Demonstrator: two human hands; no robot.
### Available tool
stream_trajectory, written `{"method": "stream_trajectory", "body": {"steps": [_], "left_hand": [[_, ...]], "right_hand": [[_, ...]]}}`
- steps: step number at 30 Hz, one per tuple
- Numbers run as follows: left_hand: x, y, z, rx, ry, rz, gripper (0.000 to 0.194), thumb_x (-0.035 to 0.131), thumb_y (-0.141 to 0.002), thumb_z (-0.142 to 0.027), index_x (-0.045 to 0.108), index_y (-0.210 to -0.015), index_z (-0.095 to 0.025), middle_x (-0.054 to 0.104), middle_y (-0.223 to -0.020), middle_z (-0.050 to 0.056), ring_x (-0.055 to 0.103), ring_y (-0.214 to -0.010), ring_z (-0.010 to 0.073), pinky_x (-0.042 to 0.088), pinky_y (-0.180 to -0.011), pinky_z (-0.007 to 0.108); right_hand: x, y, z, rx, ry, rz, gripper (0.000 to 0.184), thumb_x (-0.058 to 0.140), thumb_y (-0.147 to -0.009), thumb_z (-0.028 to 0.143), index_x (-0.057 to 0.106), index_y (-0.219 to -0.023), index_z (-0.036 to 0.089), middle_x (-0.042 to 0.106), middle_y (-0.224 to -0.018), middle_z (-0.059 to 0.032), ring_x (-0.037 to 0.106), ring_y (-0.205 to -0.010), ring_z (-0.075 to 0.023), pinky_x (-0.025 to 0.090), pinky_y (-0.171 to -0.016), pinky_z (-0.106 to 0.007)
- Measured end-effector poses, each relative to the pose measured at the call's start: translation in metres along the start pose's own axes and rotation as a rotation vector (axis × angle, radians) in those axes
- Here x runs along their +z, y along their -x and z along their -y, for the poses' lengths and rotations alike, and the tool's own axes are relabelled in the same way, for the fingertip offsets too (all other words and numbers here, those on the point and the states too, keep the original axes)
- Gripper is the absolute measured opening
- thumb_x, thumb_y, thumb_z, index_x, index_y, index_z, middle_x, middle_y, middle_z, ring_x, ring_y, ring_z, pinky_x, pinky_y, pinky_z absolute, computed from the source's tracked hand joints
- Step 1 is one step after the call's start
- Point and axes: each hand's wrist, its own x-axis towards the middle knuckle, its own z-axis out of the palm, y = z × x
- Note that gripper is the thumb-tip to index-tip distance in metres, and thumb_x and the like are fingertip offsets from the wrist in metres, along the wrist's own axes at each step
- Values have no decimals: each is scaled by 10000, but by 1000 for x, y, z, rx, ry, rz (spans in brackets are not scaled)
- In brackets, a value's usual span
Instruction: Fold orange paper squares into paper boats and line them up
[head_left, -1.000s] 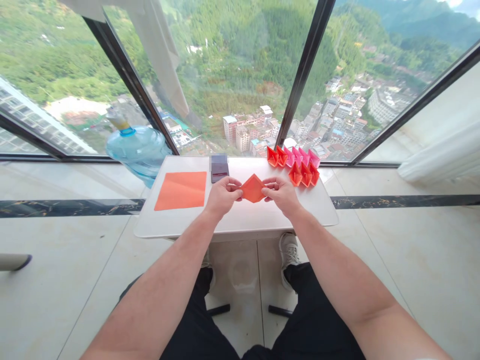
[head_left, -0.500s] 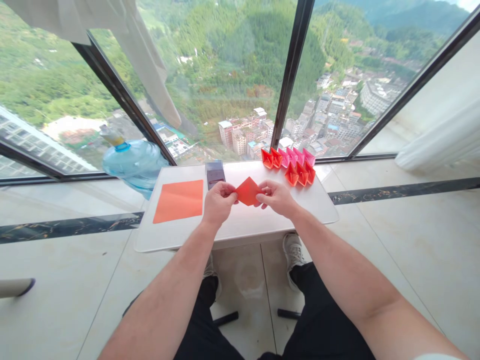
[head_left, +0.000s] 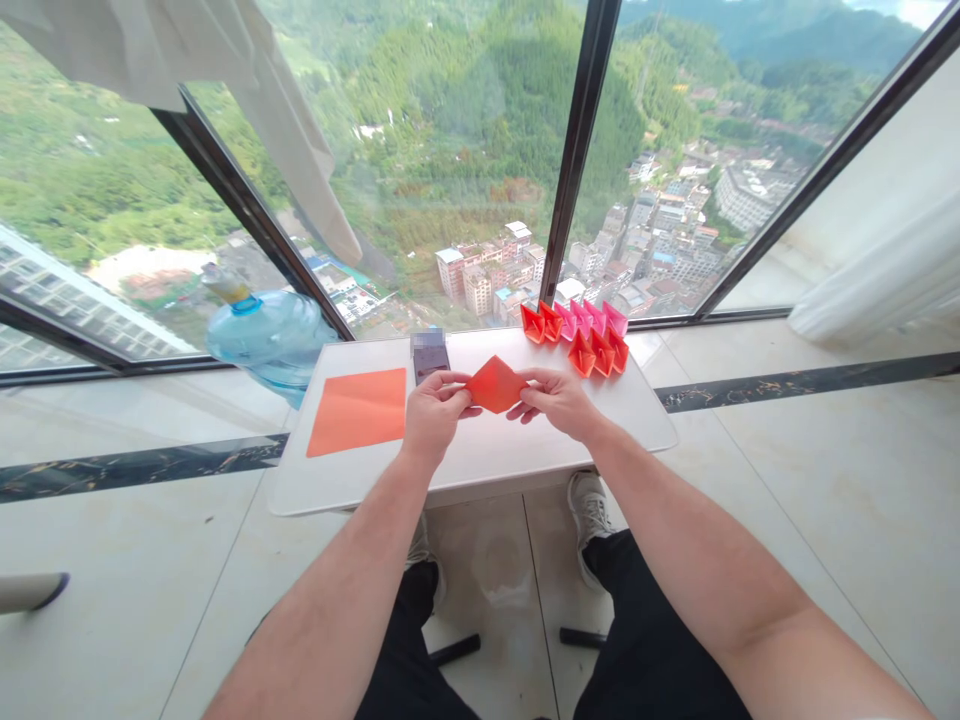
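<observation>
Between my two hands is a small diamond-shaped folded orange paper (head_left: 496, 385), raised over the table. Its left corner is pinched by my left hand (head_left: 440, 408), thumb towards me. My right hand (head_left: 553, 400) closes on the right corner with thumb and fingers. A flat orange paper sheet (head_left: 357, 412) lies on the table to the left of my left hand. Beyond my right hand stand folded paper boats in rows, the front ones red (head_left: 598, 354) and several behind them pink (head_left: 591, 318).
A white table (head_left: 487, 460) stands before me, close to tall windows. A phone-like dark object (head_left: 430, 360) lies at its back, partly blurred. Left of the table a large blue water bottle (head_left: 266, 335) leans. My shoes (head_left: 591, 510) are below the front edge.
The folded paper is pulled a little wider and flatter between my hands, which stay at its two corners. The view has tipped slightly; the things on the table have not moved.
</observation>
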Motion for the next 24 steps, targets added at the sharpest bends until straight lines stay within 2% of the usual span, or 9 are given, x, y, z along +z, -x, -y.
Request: {"method": "stream_trajectory", "body": {"steps": [5,9,13,20,24], "left_hand": [[1,5,-5,-1,24,32,319,751,-652,-261,646,-934,-154,755,-783,59,727,-732,204,615,-744,377],[3,7,-7,10,22,-5,288,736,-655,-251,656,-913,-150,747,-756,51,721,-714,198,617,-724,366],[4,7,-6,16,16,-33,266,726,-656,-258,669,-895,-157,737,-746,41,715,-702,195,616,-677,348],[7,5,2,34,37,-104,161,709,-640,-232,634,-768,-170,689,-692,10,706,-702,188,617,-673,350],[7,4,3,13,84,-126,173,709,-628,-238,608,-753,-174,683,-679,8,713,-702,194,614,-698,369]], "right_hand": [[0,0,2,-51,4,-52,340,665,-792,313,714,-1097,171,765,-836,-50,753,-768,-196,574,-603,-257],[0,-1,0,-42,-13,-42,339,650,-788,307,732,-1087,171,765,-867,-59,754,-794,-206,575,-602,-258],[2,-1,-2,-22,-44,-94,302,666,-773,310,756,-1028,175,765,-894,-63,757,-782,-214,584,-597,-265],[7,-2,-4,-42,-90,-112,325,673,-765,319,775,-1047,196,766,-879,-51,750,-758,-191,602,-626,-279],[9,-3,-7,-71,-120,-112,259,712,-742,345,793,-934,192,767,-867,-59,744,-753,-190,608,-643,-290]]}}
